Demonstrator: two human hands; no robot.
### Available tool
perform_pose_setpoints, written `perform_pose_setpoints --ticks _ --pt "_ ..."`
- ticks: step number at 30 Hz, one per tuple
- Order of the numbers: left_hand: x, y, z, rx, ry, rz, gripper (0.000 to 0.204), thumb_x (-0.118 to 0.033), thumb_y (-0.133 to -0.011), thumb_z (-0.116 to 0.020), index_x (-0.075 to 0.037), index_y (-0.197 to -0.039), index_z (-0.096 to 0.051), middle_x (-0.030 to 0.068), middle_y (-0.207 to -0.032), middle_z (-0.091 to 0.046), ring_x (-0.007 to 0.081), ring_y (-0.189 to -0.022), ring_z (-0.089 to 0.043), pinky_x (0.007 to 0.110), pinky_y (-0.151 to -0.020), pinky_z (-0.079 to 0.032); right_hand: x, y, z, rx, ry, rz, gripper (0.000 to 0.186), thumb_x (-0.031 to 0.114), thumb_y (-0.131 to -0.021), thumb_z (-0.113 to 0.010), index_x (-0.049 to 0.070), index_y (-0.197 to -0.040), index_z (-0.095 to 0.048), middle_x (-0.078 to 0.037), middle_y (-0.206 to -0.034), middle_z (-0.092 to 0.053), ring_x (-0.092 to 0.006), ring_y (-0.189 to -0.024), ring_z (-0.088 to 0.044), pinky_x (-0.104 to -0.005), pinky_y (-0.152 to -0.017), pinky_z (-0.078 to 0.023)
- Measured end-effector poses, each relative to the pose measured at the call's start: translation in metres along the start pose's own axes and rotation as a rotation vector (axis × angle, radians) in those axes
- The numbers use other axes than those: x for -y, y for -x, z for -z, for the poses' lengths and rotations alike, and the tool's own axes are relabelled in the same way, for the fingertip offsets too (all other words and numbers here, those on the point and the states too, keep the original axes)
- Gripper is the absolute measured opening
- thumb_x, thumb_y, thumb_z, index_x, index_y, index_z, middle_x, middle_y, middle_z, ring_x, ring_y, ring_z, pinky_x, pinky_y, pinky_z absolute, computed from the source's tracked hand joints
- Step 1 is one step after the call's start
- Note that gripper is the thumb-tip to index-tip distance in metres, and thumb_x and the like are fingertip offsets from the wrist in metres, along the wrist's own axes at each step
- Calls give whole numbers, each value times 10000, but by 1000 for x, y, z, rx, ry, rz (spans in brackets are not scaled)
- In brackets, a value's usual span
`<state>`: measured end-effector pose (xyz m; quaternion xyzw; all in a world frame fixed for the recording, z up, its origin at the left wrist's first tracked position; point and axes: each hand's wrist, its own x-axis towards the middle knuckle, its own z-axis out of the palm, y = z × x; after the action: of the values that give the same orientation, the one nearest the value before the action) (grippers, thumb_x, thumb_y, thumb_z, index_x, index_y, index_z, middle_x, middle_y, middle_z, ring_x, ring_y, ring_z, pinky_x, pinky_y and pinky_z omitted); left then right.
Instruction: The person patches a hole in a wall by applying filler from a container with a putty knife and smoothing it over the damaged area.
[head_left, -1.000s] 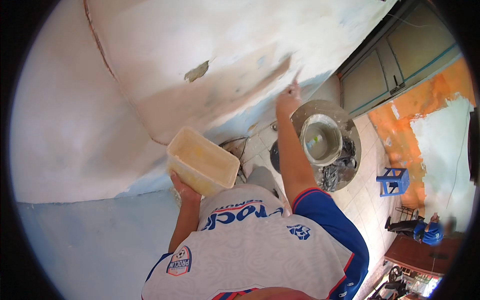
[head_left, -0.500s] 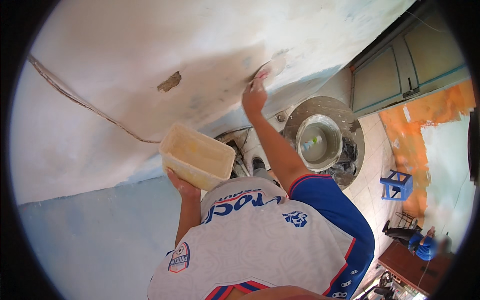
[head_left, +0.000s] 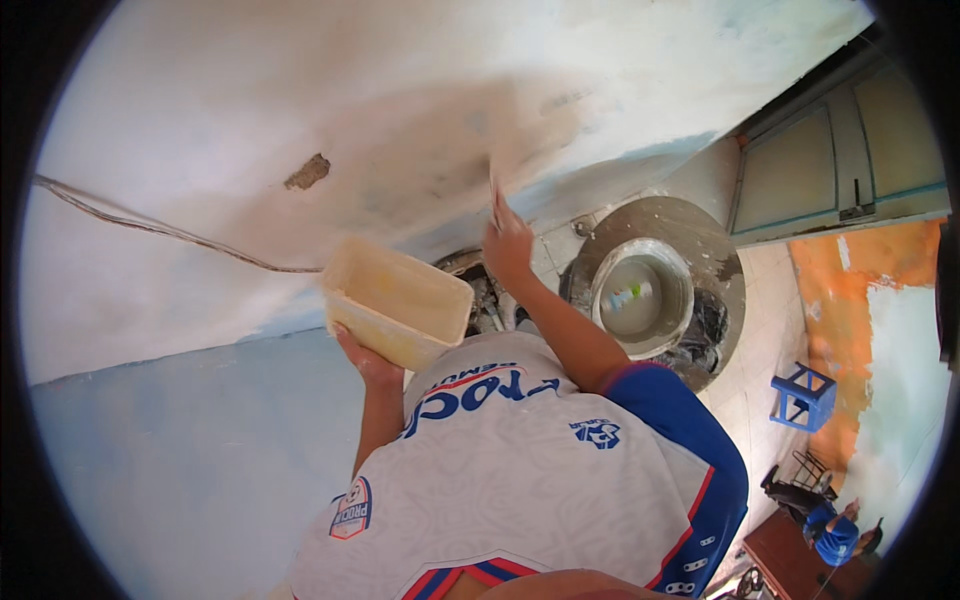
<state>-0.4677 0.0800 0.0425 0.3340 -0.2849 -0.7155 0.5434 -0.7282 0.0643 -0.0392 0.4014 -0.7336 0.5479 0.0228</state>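
My left hand [head_left: 370, 358] grips a cream-coloured rectangular plastic tub [head_left: 400, 300] from below and its near side. The tub is tilted, and pale smears coat its inside. My right hand [head_left: 510, 245] is closed around a putty knife [head_left: 494, 180], whose thin blade shows almost edge-on and points up toward the wall. Whether the blade touches the wall, I cannot tell. Patchy white and grey filler covers the wall [head_left: 420, 130] in front of me, with a rough brown hole [head_left: 308, 171] to the left of the knife.
A cable [head_left: 180, 235] runs along the wall at left. On the tiled floor at right, a round grey board [head_left: 720, 250] carries a basin [head_left: 598, 300] with pale liquid and black plastic [head_left: 708, 325]. Farther right are a blue stool [head_left: 805, 397], cabinet doors [head_left: 790, 175] and another person [head_left: 838, 535].
My right hand has drawn the putty knife down and left toward me, turning the blade edge-on. The tub stays in my left hand, and the view has shifted slightly.
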Motion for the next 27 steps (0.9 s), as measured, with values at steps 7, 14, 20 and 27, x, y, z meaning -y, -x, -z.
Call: perform_pose_setpoints --ticks 7,14,20,27 --pt "21 21 -18 -119 -17 -88 730 -626 -1037 -386 -135 -1573 -318 109 -1562 -427 310 -1427 -428 467 -1172 -390 -42 0 120 147 -217 -568 129 97 -936 -707 56 -906 -589 -99 -851 -706 -121 -731 -662 -304 -631 -529" --pt "37 29 -11 -160 32 -126 781 -662 -1008 -419 -145 -1581 -305 97 -1583 -409 316 -1440 -416 478 -1181 -379 -23 -60 141 68 -1003 -585 213 0 -975 -656 49 -1168 -581 -82 -1032 -721 -135 -913 -688 -291 -803 -575" --pt "36 29 -5 -46 258 -182 790 -664 -990 -441 -151 -1577 -312 104 -1569 -427 318 -1432 -430 487 -1180 -387 60 -61 171 182 -1101 -537 180 -53 -964 -639 26 -1122 -602 -94 -1073 -725 -136 -902 -700 -283 -781 -584" --pt "10 7 19 102 248 -344 786 -664 -980 -423 -121 -1545 -363 112 -1511 -495 307 -1349 -523 474 -1115 -460 174 -29 202 444 -1048 -54 261 -101 -901 -680 6 -1133 -625 -133 -1126 -706 -176 -927 -706 -284 -797 -588"
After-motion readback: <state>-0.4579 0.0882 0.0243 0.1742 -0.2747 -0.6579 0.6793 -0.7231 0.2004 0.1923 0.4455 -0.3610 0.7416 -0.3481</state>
